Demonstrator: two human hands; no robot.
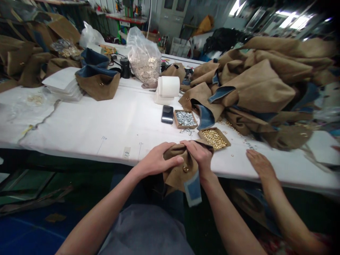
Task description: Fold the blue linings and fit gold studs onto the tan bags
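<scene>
Over my lap at the table's front edge, my left hand and my right hand both grip a brown fabric bag with blue lining. Its cloth is bunched between them, and a blue strip hangs down on the right side. A gold-coloured metal ring sits on the brown face below my fingers. Folds of cloth hide some of my fingertips. Just beyond my right hand stands a small box of gold-coloured metal pieces; behind it is a box of silver-coloured pieces.
Another person's hand rests on the table edge at right. Behind it rises a heap of brown bags. A phone, a white roll, a clear plastic sack and stacked white sheets lie on the white table.
</scene>
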